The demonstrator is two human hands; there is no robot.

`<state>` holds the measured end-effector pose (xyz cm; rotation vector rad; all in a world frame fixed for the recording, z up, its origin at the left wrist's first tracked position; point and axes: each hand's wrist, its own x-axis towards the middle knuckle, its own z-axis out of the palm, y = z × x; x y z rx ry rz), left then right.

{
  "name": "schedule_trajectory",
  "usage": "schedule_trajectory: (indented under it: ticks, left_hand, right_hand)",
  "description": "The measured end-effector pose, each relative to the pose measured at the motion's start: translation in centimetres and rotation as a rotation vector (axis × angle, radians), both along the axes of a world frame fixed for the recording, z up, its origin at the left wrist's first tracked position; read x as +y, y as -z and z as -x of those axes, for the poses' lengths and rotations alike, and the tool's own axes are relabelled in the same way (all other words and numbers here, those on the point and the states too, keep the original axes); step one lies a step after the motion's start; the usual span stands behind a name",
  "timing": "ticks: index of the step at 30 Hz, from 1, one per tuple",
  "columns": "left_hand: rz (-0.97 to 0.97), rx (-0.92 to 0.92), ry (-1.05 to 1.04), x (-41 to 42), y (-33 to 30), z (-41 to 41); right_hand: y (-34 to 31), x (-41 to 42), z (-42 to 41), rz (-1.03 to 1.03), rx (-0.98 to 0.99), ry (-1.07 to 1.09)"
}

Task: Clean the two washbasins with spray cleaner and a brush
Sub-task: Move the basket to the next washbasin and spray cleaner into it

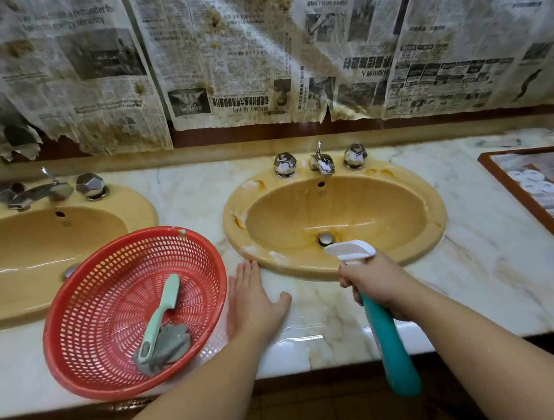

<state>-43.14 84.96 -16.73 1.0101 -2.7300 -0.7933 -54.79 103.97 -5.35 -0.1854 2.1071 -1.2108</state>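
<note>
Right hand wrapped tight round the neck of the teal spray bottle, nozzle aimed into the right washbasin. Left hand flat and spread on the marble counter, just left of that basin's front rim, holding nothing. White foam blobs on the rim and taps there, so spraying looks underway, probably no scrubbing yet. Brush lying in the red basket further left, on a grey cloth. Left washbasin beyond the basket looks foam-free, so seemingly still to do.
</note>
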Motion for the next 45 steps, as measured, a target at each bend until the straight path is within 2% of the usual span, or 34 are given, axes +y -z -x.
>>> schedule_trajectory:
  ticks: [7, 13, 28, 45]
  left_hand:
    - [0.073, -0.048, 0.021, -0.2, 0.4, 0.1]
    - [0.128, -0.07, 0.034, -0.3, 1.2, 0.2]
    - [0.163, -0.061, 0.051, -0.3, 1.5, 0.3]
    - [0.142, -0.045, 0.047, -0.4, 1.2, 0.3]
  right_hand:
    - [0.9, 2.9, -0.6, -0.112, 0.01, 0.148]
    - [0.7, 5.8, 0.0, -0.104, 0.01, 0.337]
    - [-3.6, 9.7, 3.8, -0.111, 0.161, 0.757]
    - [-6.7, 8.8, 6.3, -0.058, 0.281, 0.791]
